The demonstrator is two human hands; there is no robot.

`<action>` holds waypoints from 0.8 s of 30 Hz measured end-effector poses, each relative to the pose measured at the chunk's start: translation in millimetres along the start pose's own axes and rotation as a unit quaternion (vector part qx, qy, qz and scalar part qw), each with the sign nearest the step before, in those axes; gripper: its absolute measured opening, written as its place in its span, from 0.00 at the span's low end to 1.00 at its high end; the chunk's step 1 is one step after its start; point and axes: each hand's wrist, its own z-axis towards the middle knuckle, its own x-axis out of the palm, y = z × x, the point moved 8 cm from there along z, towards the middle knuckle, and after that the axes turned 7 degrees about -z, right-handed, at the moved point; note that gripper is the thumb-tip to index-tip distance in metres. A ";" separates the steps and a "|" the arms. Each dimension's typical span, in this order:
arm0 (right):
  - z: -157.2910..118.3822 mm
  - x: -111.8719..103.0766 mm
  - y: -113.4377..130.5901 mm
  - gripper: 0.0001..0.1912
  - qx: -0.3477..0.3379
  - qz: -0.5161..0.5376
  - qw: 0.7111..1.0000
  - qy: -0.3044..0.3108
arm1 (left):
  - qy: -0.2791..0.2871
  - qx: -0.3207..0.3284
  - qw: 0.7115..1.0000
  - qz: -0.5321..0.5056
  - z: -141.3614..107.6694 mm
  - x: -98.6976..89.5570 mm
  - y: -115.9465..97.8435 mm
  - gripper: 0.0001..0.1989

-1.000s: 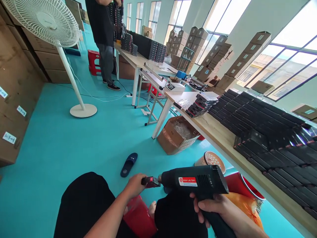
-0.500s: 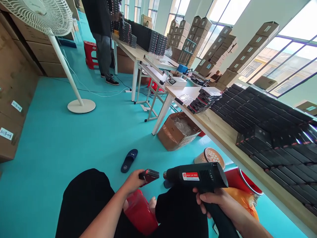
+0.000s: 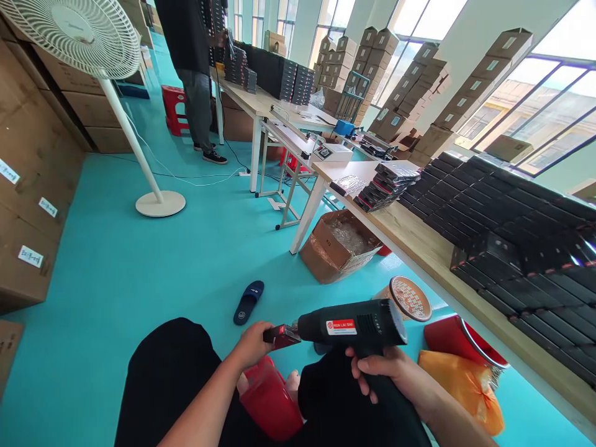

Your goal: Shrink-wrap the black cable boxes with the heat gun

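In my left hand (image 3: pixel 254 344) is a small black-and-red box (image 3: pixel 285 336), gripped at its left end above my lap. My right hand (image 3: pixel 379 369) is wrapped around the handle of a black heat gun (image 3: pixel 358 326) with a red-and-white label. The gun's nozzle points left and lies right by the box's near end; whether they touch I cannot tell. Under my hands, a red plastic stool or bin (image 3: pixel 270 397) stands between my legs.
To the right, a wooden-topped table (image 3: pixel 419 239) carries many stacked black boxes (image 3: pixel 526 248) and a pile of film-wrapped boxes (image 3: pixel 386 186). An open carton (image 3: pixel 333 248), a waste basket (image 3: pixel 405 298) and an orange bag (image 3: pixel 460 385) stand below. A white fan (image 3: pixel 161 203) and another person (image 3: pixel 186 68) are at left.
The heat gun has moved left, bringing its nozzle up to the box. The box has tilted and shifted slightly. My view has turned a little left.
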 end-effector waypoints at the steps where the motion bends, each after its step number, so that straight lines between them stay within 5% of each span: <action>1: -3.5 -6.5 -1.5 0.18 -0.004 0.015 1.000 -0.009 | 0.005 -0.019 0.999 -0.049 -1.2 -0.8 0.0 0.08; 4: -20.3 -26.2 -12.4 0.20 -0.001 0.070 0.997 -0.026 | 0.003 -0.072 0.961 -0.269 -3.3 -4.6 -1.0 0.13; 7: -38.8 -35.6 -30.9 0.21 0.019 0.113 0.993 -0.017 | -0.017 -0.115 0.870 -0.479 -4.5 -10.2 0.9 0.11; 10: -48.7 -28.1 -49.2 0.23 0.031 0.133 0.990 0.021 | -0.009 -0.159 0.808 -0.567 -6.5 -11.9 8.1 0.10; 15: -41.6 1.0 -68.7 0.22 0.041 0.153 0.985 0.071 | 0.010 -0.154 0.764 -0.627 -6.7 -15.4 14.5 0.15; 21: -27.4 13.5 -70.3 0.23 0.044 0.164 0.982 0.083 | 0.111 -0.050 0.678 -0.725 -14.7 -11.1 -33.1 0.32; 24: -26.7 8.0 -62.4 0.22 0.039 0.155 0.985 0.061 | 0.079 -0.091 0.715 -0.689 -13.6 -3.0 -27.6 0.28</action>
